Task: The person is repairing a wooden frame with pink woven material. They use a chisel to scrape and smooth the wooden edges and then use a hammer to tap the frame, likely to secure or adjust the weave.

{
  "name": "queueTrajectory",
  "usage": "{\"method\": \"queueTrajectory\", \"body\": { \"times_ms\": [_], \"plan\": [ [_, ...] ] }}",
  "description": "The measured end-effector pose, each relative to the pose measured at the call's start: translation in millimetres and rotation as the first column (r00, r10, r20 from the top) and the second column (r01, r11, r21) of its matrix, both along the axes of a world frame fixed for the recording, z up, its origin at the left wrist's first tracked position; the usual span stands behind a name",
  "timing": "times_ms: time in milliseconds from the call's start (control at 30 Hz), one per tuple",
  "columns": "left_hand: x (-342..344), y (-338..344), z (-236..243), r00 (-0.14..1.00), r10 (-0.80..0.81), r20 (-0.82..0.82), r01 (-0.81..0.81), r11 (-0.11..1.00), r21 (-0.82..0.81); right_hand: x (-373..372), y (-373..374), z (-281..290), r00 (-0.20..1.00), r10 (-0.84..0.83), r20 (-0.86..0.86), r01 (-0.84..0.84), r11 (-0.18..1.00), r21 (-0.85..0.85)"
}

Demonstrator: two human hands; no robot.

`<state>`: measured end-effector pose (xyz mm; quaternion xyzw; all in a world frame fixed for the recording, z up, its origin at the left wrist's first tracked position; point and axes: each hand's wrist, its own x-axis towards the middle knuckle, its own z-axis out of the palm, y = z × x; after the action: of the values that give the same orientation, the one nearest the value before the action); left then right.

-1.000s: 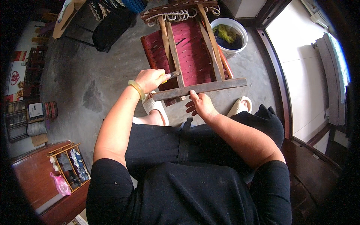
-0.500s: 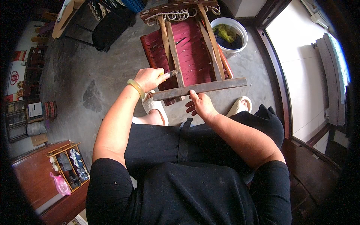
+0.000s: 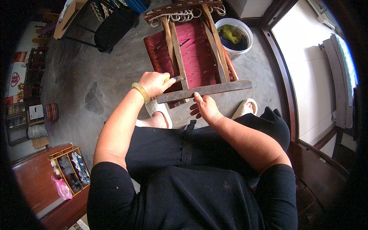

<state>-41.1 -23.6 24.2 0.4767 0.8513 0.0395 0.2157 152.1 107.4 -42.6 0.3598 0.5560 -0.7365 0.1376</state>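
My left hand [image 3: 154,84], with a pale yellow bangle at the wrist, is closed round a short tool [image 3: 177,78]. Yellow shows at its handle, and its dark tip touches the left slat of a wooden frame [image 3: 183,78]; its exact kind is unclear. My right hand [image 3: 208,108] grips the frame's dark near crossbar [image 3: 222,89], thumb on top and fingers beneath. Paired slats run from this bar to a far brown bar [image 3: 184,11] wound with white cord [image 3: 182,16]. Below the slats lies a dark red slatted or woven surface [image 3: 196,53] with a reddish wooden edge.
A white bucket [image 3: 248,33] holding yellow-green and dark material stands right of the frame. Far left is a black chair [image 3: 113,34]. A shoe rack [image 3: 69,170] and a pink bag [image 3: 61,188] are lower left. A doorway frame [image 3: 281,84] rises at right. Cream slippers [image 3: 161,115] are on my feet.
My left hand has shifted slightly right and nearer to me, taking the tool's tip down the left slat toward the crossbar. The right hand and frame stay put.
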Motion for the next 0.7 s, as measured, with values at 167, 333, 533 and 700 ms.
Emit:
{"method": "queueTrajectory", "body": {
  "times_ms": [167, 333, 533, 700],
  "plan": [
    [8, -5, -1, 0.995, -0.091, -0.029, 0.091, 0.996, 0.005, -1, 1, 0, 1.0, 0.014, 0.001, -0.014, 1.0, 0.011],
    [10, -6, 2, 0.98, -0.182, -0.08, 0.183, 0.983, 0.012, 0, -1, -2, 1.0, 0.014, 0.025, -0.014, 1.0, 0.008],
    [10, -6, 5, 0.96, -0.26, -0.105, 0.262, 0.965, 0.004, 0, 1, 8, 1.0, 0.016, -0.007, -0.016, 1.0, 0.004],
    [13, -2, -3, 0.984, -0.132, -0.12, 0.147, 0.982, 0.122, 1, 1, -1, 1.0, 0.01, -0.029, -0.01, 1.0, 0.018]
  ]
}}
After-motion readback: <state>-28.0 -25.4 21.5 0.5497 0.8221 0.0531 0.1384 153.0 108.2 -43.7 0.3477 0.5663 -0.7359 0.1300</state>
